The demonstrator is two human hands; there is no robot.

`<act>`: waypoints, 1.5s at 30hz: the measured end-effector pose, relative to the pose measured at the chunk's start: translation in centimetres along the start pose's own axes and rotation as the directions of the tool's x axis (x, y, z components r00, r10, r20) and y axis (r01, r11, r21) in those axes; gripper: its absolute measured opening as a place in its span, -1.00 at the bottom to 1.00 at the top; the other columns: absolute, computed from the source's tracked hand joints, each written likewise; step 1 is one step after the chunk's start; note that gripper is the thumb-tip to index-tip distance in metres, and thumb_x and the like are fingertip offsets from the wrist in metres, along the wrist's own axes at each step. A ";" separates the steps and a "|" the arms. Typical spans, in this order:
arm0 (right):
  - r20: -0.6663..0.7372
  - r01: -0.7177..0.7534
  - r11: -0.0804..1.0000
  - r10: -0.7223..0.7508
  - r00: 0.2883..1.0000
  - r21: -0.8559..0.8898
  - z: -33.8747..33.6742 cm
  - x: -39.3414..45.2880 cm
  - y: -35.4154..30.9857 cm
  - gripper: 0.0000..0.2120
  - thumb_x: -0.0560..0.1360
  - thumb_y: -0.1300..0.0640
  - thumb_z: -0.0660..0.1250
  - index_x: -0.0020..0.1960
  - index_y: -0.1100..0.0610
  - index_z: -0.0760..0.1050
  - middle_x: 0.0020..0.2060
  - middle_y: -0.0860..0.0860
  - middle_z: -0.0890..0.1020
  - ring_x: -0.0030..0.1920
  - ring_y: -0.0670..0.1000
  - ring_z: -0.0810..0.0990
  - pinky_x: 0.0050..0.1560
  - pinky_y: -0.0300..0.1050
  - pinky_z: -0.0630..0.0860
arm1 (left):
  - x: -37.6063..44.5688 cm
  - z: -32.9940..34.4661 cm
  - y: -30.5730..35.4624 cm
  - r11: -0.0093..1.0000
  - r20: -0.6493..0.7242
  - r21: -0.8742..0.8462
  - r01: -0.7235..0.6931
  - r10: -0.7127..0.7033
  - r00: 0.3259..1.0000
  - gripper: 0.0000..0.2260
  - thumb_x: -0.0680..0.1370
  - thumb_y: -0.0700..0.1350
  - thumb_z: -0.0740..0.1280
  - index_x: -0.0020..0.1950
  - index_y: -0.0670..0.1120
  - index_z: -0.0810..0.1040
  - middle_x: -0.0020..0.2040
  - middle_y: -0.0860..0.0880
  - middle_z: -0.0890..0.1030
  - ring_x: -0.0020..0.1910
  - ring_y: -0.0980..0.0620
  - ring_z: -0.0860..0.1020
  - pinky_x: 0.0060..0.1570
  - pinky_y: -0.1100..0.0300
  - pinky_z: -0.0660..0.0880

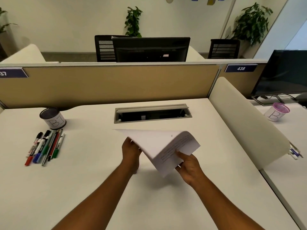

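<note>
Holding that stack of paper up off the middle of the desk, you've got your left hand curled under its left edge and your right hand pinching the near corner, so grip snug or the sheets will probably fan out.

Left hand fingertips hidden under papers — printed txt too blurry to read.

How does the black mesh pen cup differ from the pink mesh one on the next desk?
The black mesh pen cup stands far left on this desk with markers lying before it; the pink mesh pen cup stands on the neighbouring desk, past the white divider. Both wear white handwritten labels.
</note>
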State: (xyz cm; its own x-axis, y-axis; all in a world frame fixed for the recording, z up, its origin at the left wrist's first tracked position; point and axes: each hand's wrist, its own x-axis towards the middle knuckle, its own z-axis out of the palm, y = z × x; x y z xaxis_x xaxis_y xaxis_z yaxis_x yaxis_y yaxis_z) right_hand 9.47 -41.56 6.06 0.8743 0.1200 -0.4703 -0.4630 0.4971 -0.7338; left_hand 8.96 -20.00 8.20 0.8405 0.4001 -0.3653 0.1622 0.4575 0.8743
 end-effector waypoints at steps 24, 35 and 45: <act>0.179 0.262 0.786 -0.193 0.965 -0.560 1.7 1.4 -5.4 -0.78 0.44 0.09 0.55 0.08 0.04 0.68 -0.04 -0.01 0.77 -0.04 0.06 0.76 -0.19 -0.20 0.66 | 1.1 -1.1 2.1 0.882 0.110 0.341 -0.324 0.305 0.946 -0.81 0.59 -0.04 0.35 0.19 -0.03 0.52 0.07 0.05 0.68 -0.07 0.02 0.70 -0.16 0.13 0.66; 0.151 0.418 0.787 -0.394 0.907 -0.454 3.8 0.9 -4.5 -0.84 0.50 0.09 0.50 0.07 -0.07 0.70 -0.03 -0.03 0.77 -0.09 0.01 0.73 -0.19 -0.20 0.65 | -0.4 1.4 2.7 0.806 0.134 0.392 -0.443 0.427 0.894 -0.83 0.63 -0.07 0.29 0.21 0.02 0.48 0.02 0.05 0.64 -0.06 0.03 0.66 -0.27 0.29 0.61; 0.061 0.356 0.779 -0.381 0.923 -0.516 3.6 0.9 -3.1 -0.82 0.50 0.10 0.51 0.03 -0.14 0.62 -0.05 -0.05 0.72 -0.01 0.07 0.68 -0.17 -0.14 0.64 | -1.2 1.5 1.0 0.763 0.216 0.475 -0.438 0.381 0.899 -0.78 0.67 -0.09 0.20 0.30 0.00 0.45 0.07 0.06 0.60 0.01 0.01 0.62 -0.26 0.35 0.59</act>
State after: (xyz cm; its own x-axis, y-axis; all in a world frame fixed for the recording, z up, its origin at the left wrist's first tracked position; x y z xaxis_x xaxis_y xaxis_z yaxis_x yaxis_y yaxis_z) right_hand 12.20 -39.85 9.68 0.9919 -0.0264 -0.1244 -0.1248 -0.0128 -0.9921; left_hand 8.91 -21.23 9.95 0.9291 0.3623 0.0743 0.0009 -0.2031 0.9792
